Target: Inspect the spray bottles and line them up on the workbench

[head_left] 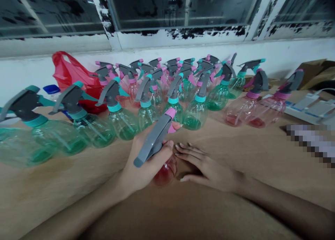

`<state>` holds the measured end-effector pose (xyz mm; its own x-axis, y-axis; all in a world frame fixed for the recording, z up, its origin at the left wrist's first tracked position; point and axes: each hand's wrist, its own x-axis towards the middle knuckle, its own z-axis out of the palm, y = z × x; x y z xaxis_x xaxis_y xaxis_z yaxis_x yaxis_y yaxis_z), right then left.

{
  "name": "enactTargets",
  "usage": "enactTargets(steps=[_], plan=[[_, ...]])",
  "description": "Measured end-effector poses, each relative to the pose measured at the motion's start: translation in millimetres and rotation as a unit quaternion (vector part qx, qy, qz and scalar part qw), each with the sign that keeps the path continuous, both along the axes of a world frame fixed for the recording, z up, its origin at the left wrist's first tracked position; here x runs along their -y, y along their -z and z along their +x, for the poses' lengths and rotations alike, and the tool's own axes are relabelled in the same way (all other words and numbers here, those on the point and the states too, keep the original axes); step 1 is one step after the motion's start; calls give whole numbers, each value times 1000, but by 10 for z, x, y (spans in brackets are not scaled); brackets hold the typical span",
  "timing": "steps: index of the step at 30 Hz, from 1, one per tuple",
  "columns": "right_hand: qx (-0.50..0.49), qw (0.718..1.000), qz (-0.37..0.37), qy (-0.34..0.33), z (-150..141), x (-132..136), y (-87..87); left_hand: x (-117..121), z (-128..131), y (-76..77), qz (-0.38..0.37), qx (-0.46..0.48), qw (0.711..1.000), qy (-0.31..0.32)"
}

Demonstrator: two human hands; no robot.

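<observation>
My left hand (142, 159) is wrapped round the neck of a spray bottle (164, 173) just under its grey head. That bottle has a pink nozzle and trigger and some red liquid at the bottom; its collar is hidden by my fingers. To its right, my right hand (206, 165) rests on the table with the fingers stretched out, the fingertips close to the bottle. Just beyond stand green spray bottles with teal collars, among them one in the middle (195, 114) and one further left (123, 123).
Several more spray bottles, pink and green, crowd the wooden table (248, 156) toward the wall. A red plastic bag (69, 72) sits at the back left. At the right are two pink bottles (239, 109), a white power strip (311, 107) and a pixelated object (311, 139).
</observation>
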<state>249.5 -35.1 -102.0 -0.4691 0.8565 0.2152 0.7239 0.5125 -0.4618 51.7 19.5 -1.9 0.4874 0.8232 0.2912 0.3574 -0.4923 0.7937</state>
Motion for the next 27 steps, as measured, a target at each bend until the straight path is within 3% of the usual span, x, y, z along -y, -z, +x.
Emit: enactTargets(steps=[27], plan=[[-9,1000,-7,0,-3,2,-12,2,3,-8,23,-18,1000,11]])
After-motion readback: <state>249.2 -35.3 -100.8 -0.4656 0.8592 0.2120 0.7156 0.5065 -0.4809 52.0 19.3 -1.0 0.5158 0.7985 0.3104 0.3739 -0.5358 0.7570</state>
